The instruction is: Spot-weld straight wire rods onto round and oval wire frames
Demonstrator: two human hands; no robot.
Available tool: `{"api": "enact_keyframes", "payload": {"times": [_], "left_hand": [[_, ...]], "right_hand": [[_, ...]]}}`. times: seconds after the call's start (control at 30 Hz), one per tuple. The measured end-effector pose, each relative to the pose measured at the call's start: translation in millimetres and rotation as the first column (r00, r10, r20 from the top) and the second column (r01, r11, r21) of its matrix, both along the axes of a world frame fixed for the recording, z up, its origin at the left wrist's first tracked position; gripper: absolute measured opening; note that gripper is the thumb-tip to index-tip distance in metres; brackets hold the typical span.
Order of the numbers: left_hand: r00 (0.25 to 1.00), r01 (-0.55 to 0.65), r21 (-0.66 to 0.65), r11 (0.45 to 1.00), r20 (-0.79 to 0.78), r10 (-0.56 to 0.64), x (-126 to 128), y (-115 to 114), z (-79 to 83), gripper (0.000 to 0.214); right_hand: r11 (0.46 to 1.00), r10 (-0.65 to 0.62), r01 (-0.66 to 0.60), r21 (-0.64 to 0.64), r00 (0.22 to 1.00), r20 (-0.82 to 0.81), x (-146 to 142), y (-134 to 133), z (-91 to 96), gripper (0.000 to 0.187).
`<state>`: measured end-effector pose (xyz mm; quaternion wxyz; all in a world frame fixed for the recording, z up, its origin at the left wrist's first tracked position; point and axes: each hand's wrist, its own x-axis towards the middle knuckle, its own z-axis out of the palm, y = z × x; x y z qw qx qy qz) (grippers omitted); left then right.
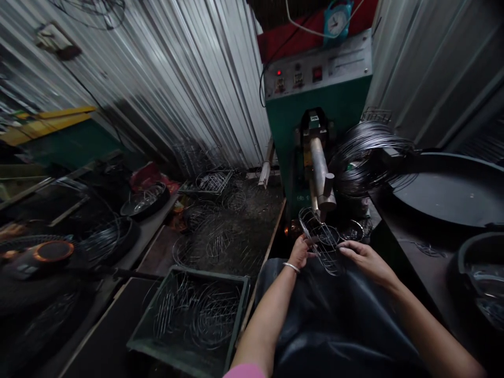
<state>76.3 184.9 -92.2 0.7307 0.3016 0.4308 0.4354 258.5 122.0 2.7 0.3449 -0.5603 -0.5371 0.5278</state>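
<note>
A round wire grille [321, 239] is held tilted between both my hands, just under the metal arm [321, 176] of a green welding machine [315, 105]. My left hand [301, 252], with a bangle on its wrist, grips the grille's left rim with curled fingers. My right hand [364, 258] holds the right rim, fingers pressed on the wire. A dark apron [334, 320] covers my lap below.
A green crate [189, 315] of wire grilles sits at lower left. More grilles lie piled on the floor [224, 231] by the corrugated wall. Wire coils [366, 155] hang right of the machine beside a large black tray [452, 189]. A cluttered bench stands at far left.
</note>
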Motion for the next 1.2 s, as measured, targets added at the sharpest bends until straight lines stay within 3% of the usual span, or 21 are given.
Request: {"api": "enact_keyframes", "payload": {"times": [0.33,0.5,0.57,0.63,0.67,0.73,0.8,0.87,1.03,1.2], "left_hand": [[0.998,-0.031,-0.149,0.988,0.045,0.038,11.0,16.4,2.8,0.03],[0.999,0.028,-0.181,0.983,-0.016,-0.032,3.5,13.9,3.7,0.042],[0.993,0.019,-0.093,0.995,-0.116,-0.029,-8.1,4.4,-1.0,0.056],[0.946,-0.006,0.138,0.99,-0.32,0.051,-20.4,-6.9,-6.6,0.075],[0.894,0.019,0.296,0.955,-0.433,0.116,-25.1,-11.6,-8.9,0.083],[0.764,0.18,0.549,0.816,-0.601,0.236,-28.9,-16.5,-11.6,0.088],[0.666,0.359,0.64,0.68,-0.686,0.294,-24.8,-14.7,-12.8,0.083],[0.619,0.431,0.656,0.619,-0.714,0.327,-16.4,-9.1,-14.9,0.073],[0.67,0.382,0.706,0.596,-0.656,0.348,-3.3,-3.3,-22.7,0.056],[0.73,0.269,0.703,0.658,-0.595,0.337,0.0,-7.4,-16.9,0.052]], "right_hand": [[0.989,-0.069,0.062,0.135,0.997,0.047,-11.6,40.5,8.5,0.05],[0.99,-0.063,0.058,0.125,0.997,0.041,-4.8,41.3,6.3,0.053],[0.991,-0.082,0.077,0.109,0.996,0.046,3.8,30.0,2.7,0.052],[0.996,-0.064,0.061,0.069,0.997,0.05,11.5,16.0,-3.3,0.05],[0.998,-0.04,0.038,0.043,0.998,0.046,13.6,9.6,-7.1,0.049],[1.0,0.0,0.0,-0.001,1.0,0.029,13.3,0.1,-14.8,0.047],[1.0,-0.011,0.011,-0.004,1.0,0.012,8.1,-4.6,-20.8,0.046],[0.999,-0.044,0.044,0.023,0.999,0.007,1.5,-6.2,-23.7,0.044],[0.988,-0.083,0.073,0.139,0.994,0.071,-6.1,-4.0,-16.9,0.039],[0.974,-0.077,0.045,0.223,0.988,0.137,-8.6,9.8,-1.4,0.033]]}}
